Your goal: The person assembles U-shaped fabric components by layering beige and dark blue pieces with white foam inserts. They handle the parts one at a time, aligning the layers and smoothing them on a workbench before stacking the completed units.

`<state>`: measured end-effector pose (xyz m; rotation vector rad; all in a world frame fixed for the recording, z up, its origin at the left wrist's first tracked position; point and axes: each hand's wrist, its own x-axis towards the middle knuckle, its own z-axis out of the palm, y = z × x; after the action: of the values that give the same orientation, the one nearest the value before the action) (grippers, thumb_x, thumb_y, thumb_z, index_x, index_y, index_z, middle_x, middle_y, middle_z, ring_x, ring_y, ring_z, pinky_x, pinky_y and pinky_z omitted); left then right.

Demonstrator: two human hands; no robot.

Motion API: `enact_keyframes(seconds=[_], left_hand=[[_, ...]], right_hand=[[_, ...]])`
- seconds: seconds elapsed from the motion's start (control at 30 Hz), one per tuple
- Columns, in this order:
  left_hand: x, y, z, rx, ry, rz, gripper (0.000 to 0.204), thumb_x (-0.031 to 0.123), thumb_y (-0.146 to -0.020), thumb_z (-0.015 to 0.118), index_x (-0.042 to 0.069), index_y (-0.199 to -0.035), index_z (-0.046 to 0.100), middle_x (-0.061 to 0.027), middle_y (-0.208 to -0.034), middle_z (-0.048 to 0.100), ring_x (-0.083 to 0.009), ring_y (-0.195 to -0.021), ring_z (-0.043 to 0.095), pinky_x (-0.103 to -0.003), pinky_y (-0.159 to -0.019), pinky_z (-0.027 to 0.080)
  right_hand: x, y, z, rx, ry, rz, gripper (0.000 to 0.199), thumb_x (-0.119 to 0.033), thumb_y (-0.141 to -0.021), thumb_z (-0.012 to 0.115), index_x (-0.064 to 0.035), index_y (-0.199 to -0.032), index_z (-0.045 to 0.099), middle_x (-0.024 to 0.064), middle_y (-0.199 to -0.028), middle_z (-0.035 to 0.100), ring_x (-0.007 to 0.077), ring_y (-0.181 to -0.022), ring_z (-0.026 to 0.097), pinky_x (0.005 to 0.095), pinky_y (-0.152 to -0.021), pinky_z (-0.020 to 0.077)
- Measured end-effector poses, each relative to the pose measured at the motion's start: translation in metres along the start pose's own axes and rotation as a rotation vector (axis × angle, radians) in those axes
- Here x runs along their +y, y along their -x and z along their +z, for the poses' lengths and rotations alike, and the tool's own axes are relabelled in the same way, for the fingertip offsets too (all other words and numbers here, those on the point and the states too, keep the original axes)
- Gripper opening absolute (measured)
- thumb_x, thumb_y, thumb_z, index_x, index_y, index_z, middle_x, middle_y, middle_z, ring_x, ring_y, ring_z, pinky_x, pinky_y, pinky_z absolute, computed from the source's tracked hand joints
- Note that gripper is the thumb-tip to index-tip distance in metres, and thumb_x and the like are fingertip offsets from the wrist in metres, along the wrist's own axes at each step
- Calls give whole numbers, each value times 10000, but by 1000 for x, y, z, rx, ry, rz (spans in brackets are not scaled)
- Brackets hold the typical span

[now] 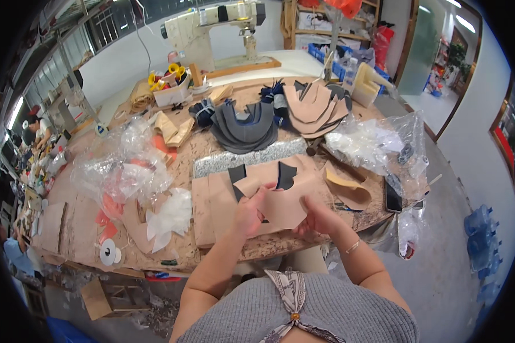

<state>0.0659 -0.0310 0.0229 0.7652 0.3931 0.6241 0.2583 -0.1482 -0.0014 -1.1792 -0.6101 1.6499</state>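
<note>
Your left hand (250, 212) and right hand (317, 217) grasp a tan piece (286, 209) by opposite sides, over the tan board (210, 214) at the table's near side. Speckled slab (252, 158) just behind the board, dark curved stack (244, 130) past that. Clear plastic (117, 154) and white scraps (171, 216) crowd your left; curved yellowish piece (349, 191), then phone (393, 195), on your right.

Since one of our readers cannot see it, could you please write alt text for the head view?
A person's left hand and right hand hold a tan piece over a cluttered worktable. Farther back lie a grey stack and a tan stack of curved pieces, then a sewing machine.
</note>
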Motion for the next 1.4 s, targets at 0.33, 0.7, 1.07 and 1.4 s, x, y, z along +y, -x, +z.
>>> enact_keyframes(seconds=[0.33, 0.7, 1.07, 1.4], left_hand=[[77, -10, -30, 224, -1234, 73, 357, 107, -792, 735, -12, -1096, 591, -58, -886, 668, -133, -754, 632, -262, -666, 524], [23, -22, -88, 295, -992, 114, 375, 75, -724, 785, -7, -1038, 597, -87, -921, 692, -155, -822, 666, -285, -718, 536], [36, -17, -66, 358, -1254, 59, 438, 143, -664, 818, 24, -1022, 594, -98, -861, 694, -192, -777, 670, -318, -712, 521], [55, -54, -95, 240, -1061, 245, 691, 125, -720, 778, 3, -1329, 475, -59, -826, 670, -119, -707, 613, -264, -642, 483]], right_hand=[[-38, -51, 31, 228, 512, -387, 289, -108, -799, 736, 19, -1043, 644, 66, -885, 691, 124, -753, 650, 256, -673, 533], [0, -70, 22, 413, 561, -519, 322, -94, -747, 774, 20, -1015, 637, 91, -891, 701, 133, -782, 659, 284, -696, 538], [7, -70, 23, 482, 727, -633, 329, -127, -719, 795, 13, -969, 632, 99, -801, 686, 151, -686, 634, 291, -638, 512], [-4, -59, 38, 509, 962, -670, 297, -119, -708, 787, 17, -859, 569, 148, -701, 624, 285, -642, 623, 359, -603, 492]])
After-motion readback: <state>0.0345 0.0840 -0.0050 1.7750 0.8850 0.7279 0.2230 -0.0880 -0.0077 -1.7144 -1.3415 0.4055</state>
